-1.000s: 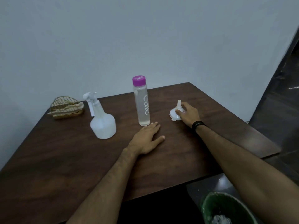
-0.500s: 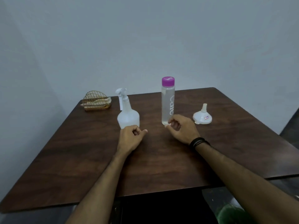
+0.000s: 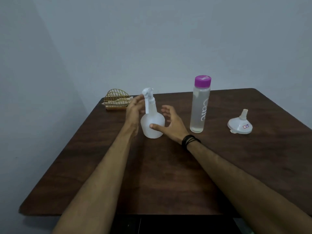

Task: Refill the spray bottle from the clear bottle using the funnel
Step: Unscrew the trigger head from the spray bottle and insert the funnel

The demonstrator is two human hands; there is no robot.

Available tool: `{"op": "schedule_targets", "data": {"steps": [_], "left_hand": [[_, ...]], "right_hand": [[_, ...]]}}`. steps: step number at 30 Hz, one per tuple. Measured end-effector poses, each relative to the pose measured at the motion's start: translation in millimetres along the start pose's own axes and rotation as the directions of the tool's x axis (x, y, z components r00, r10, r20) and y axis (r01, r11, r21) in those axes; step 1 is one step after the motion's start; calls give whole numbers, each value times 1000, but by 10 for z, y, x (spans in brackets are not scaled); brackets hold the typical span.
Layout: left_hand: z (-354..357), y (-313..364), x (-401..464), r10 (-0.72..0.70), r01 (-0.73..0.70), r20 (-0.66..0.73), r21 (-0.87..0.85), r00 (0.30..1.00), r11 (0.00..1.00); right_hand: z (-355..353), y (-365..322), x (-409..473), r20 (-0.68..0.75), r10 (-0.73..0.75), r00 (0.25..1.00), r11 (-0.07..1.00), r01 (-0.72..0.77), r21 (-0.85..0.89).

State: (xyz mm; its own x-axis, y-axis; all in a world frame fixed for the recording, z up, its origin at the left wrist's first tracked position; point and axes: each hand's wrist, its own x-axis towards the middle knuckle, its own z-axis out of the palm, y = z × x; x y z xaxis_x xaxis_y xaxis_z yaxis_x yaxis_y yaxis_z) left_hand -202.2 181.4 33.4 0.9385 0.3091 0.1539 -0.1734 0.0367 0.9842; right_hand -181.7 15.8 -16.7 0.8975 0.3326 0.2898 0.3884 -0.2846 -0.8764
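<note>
A plain dining or café corner: dark wooden table [image 3: 152, 174], gold wire napkin holder [image 3: 117, 99], bare grey wall [image 3: 152, 39]

We see both hands move up off the tabletop [image 3: 152, 174] to the spray bottle [image 3: 152, 122]. The left hand [image 3: 134, 110] is now open beside its neck. The right hand [image 3: 170, 124] opens too, and its thumb now touches the bottle's round belly.
</note>
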Motion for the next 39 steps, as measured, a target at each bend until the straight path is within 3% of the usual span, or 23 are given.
{"op": "schedule_targets", "data": {"steps": [3, 6, 10, 14, 19, 22, 27, 32, 36, 39], "left_hand": [[40, 56, 11, 38, -40, 169, 5, 985, 999], [54, 20, 16, 76, -75, 242, -17, 967, 997], [48, 24, 58, 117, -158, 357, 88, 927, 983], [105, 2, 92, 132, -144, 284, 20, 950, 989], [283, -101, 82, 182, -180, 41, -48, 983, 983], [305, -129, 39, 157, -144, 81, -149, 984, 978], [233, -117, 12, 165, -149, 190, -93, 968, 984], [216, -127, -9, 107, -52, 142, -341, 984, 938], [202, -76, 9, 100, -66, 217, -160, 971, 985], [199, -60, 36, 159, -165, 148, 29, 976, 986]], "right_hand": [[129, -11, 108, 49, -10, 999, 1000, 9, 16], [177, 92, 154, 87, -30, 996, 1000, 30, 2], [133, 140, 131, 69, -59, 996, 998, 60, -6], [137, 161, 156, 42, -89, 995, 996, 89, -16], [147, 216, 204, 37, -59, 998, 998, 59, -12], [139, 237, 197, 32, -71, 997, 997, 71, 7], [131, 204, 219, 35, -68, 997, 997, 67, 32], [123, 211, 201, 32, -57, 998, 997, 55, 49], [117, 205, 205, 34, -51, 998, 998, 50, 37], [122, 215, 219, 37, -46, 998, 998, 45, 36]]}}
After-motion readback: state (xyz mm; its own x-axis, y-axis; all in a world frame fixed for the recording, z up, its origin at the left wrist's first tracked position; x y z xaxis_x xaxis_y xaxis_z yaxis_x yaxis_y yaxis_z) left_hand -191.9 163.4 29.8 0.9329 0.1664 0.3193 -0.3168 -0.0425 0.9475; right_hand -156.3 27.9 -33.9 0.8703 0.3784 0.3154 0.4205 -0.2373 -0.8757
